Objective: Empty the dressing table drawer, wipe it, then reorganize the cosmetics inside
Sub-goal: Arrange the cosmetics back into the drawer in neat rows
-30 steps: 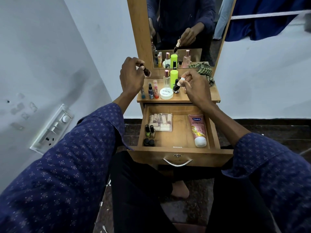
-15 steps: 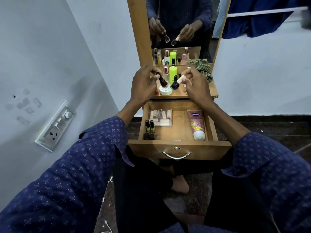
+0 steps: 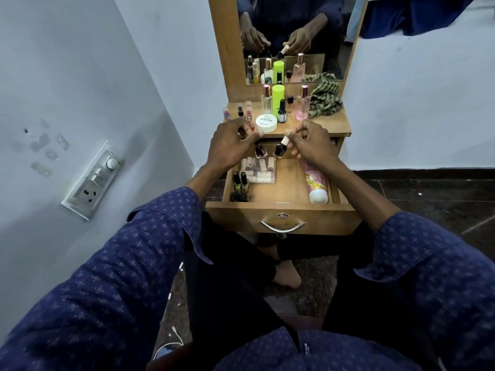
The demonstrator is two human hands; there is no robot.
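The left hand [image 3: 231,144] is pinching a dark red nail polish bottle [image 3: 259,151] by its cap, and the right hand [image 3: 312,143] is pinching a second dark bottle [image 3: 280,149] by its pale cap. Both bottles are hanging side by side, close but apart, over the rear edge of the open drawer [image 3: 278,195]. Compared with the frame half a second earlier, both hands are now sitting lower and nearer the person, having moved from in front of the counter items down to the drawer mouth.

Inside the drawer, a clear case of pale lipsticks [image 3: 258,170] is lying at the rear left. Two upright polish bottles [image 3: 240,181] are standing just in front of it, with two dark caps [image 3: 238,197] nearer the front wall. A pink tube [image 3: 316,184] with a white cap is lying along the right wall, cap toward the front.

On the counter [image 3: 332,127] behind the hands, a white round jar [image 3: 266,123], a neon green cylinder [image 3: 278,99], a pink perfume bottle [image 3: 303,104], several small bottles and a striped cloth [image 3: 325,101] are standing before the mirror [image 3: 292,36].
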